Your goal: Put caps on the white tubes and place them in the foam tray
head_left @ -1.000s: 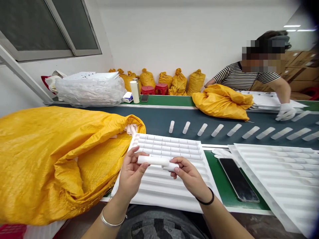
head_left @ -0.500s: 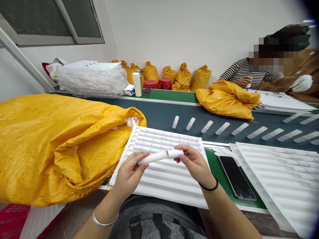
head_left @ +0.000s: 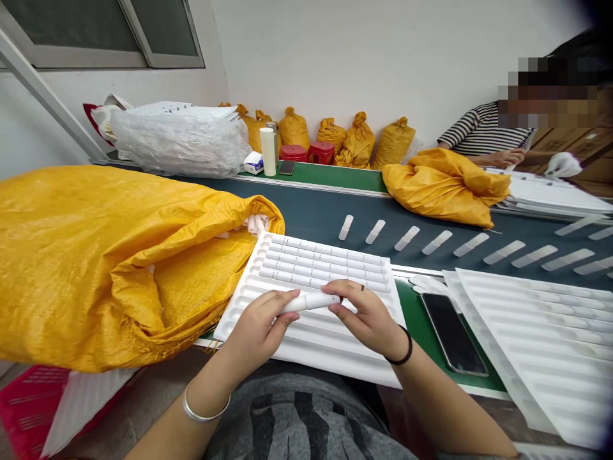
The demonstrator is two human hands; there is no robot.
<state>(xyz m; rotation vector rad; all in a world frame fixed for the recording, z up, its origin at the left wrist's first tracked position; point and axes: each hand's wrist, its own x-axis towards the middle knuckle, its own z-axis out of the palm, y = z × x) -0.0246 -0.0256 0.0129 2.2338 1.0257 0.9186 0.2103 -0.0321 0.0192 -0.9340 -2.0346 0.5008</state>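
Observation:
Both of my hands pinch one white plastic tube just above a white ribbed tray. My left hand grips its left end and my right hand closes on its right end. The tube lies level over the tray's middle grooves. Several like tubes fill the tray's far grooves. A big yellow woven sack lies open at my left, with more tubes showing at its mouth.
A black phone lies right of the tray, beside a stack of empty trays. Several white pieces ride the dark belt. Across it, another person's gloved hand works behind a yellow sack.
My hands have brought the tube's two parts together into one piece and lowered it level toward the tray's grooves. The person across the belt has drawn their hands back.

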